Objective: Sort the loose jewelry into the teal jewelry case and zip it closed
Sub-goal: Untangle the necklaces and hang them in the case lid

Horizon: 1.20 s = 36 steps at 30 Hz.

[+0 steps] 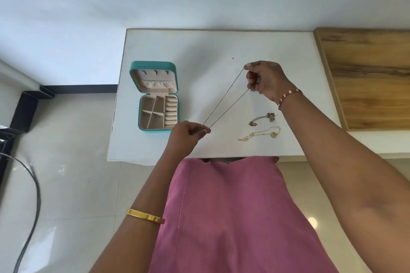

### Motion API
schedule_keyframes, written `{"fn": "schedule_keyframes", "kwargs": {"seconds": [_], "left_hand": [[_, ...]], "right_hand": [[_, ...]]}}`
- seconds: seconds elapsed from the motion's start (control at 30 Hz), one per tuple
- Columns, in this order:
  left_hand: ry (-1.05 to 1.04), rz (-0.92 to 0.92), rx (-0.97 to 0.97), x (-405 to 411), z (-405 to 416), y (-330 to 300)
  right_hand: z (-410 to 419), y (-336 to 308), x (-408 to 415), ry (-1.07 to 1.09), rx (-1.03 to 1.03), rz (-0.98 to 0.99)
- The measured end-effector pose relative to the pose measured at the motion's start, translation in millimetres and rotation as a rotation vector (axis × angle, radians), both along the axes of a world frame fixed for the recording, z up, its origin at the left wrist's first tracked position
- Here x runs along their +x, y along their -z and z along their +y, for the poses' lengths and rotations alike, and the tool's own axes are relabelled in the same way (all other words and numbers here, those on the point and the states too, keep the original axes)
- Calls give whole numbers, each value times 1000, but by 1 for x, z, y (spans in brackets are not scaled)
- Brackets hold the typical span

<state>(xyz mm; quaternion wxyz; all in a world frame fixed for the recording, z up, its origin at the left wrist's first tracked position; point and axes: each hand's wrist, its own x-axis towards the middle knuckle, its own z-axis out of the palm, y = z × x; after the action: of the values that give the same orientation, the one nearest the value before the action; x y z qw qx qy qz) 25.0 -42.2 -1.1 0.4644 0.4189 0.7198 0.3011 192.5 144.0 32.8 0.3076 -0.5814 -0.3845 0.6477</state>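
While both hands were raised over the white table (pixel 199 51), a thin chain (pixel 224 99) ran taut between them in two strands. Head view, items as found: left hand (pixel 188 134), fingers curled, pinching the near bend of the chain; right hand (pixel 266 81), fingers curled, pinching the far ends, one strand at the fingertips (pixel 248 66) and one lower down. Teal case (pixel 156 97), lying open on the table's left part, well apart from the chain: lid flat with hooks and a gathered pocket, base with divided compartments and ring rolls, apparently empty. Two further pieces lay loose near the right wrist: a dark ornate piece (pixel 261 118) and, just nearer, a gold chain with pendant (pixel 259 135).

Handling, as judged: the chain looked very light, limp, prone to tangling and kinking; best held at its ends or clasp, kept stretched, then hung from a lid hook.
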Motion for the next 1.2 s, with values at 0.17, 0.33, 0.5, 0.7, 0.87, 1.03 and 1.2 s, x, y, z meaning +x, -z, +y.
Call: {"fn": "schedule_keyframes", "kwargs": {"seconds": [0.17,0.33,0.5,0.7,0.87,1.03,1.2], "left_hand": [[-126,-185,-73,4,-6,10],[-221,-231,-109,5,-14,14],[-255,-179,-127,11,-3,17],[-356,-128,-96,19,5,18],[-417,-171,-111,17,13,24],[-440,-146,-100,22,24,27],[-466,-135,-89,26,40,25]], "right_hand": [[-1,11,-7,0,-5,-22],[4,4,-15,-24,19,-65],[18,-4,-25,-119,68,-144],[34,-3,-50,-209,125,-238],[50,7,-76,-329,175,-356],[69,24,-92,-444,231,-488],[88,35,-100,-471,315,-575]]}}
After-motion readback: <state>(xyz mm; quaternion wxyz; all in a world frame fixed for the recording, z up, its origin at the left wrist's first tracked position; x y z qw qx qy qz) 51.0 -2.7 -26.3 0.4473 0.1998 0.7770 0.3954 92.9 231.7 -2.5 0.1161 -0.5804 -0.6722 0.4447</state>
